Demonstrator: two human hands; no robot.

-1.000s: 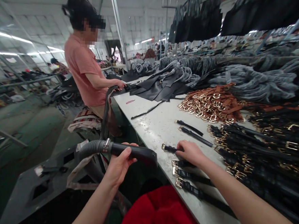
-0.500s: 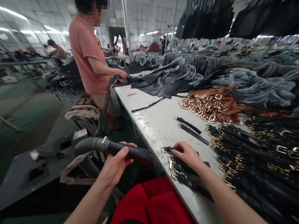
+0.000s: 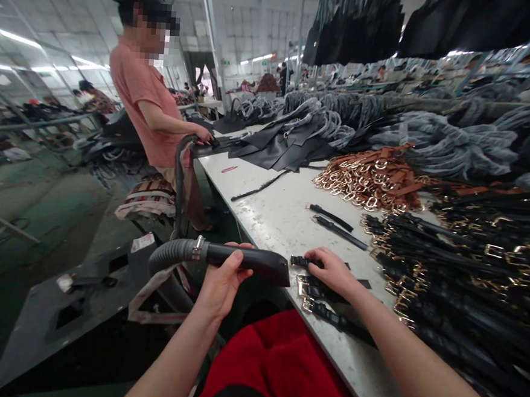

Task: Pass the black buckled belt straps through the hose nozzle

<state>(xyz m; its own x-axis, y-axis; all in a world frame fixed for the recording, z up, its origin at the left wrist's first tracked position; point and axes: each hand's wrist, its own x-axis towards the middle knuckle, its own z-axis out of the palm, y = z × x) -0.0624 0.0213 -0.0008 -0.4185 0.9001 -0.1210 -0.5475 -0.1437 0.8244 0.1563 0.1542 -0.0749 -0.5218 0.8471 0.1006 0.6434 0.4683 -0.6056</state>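
My left hand (image 3: 225, 280) is wrapped around a black nozzle (image 3: 254, 263) on a ribbed grey hose (image 3: 173, 252); the nozzle's tip points at the table edge. My right hand (image 3: 330, 271) lies palm down on short black buckled straps (image 3: 317, 293) lined up at the near edge of the white table (image 3: 281, 221), fingers pressing the top strap (image 3: 303, 262). Two more black straps (image 3: 333, 224) lie a little farther back.
A big heap of black straps with gold buckles (image 3: 460, 260) fills the table's right side, with brown straps (image 3: 375, 182) and black leather pieces (image 3: 286, 148) beyond. A person in a pink shirt (image 3: 147, 102) stands at the table's far left edge. Red fabric (image 3: 289, 369) covers my lap.
The nozzle in my left hand has moved right, closer to the straps at the table edge. My right hand stays on the straps.
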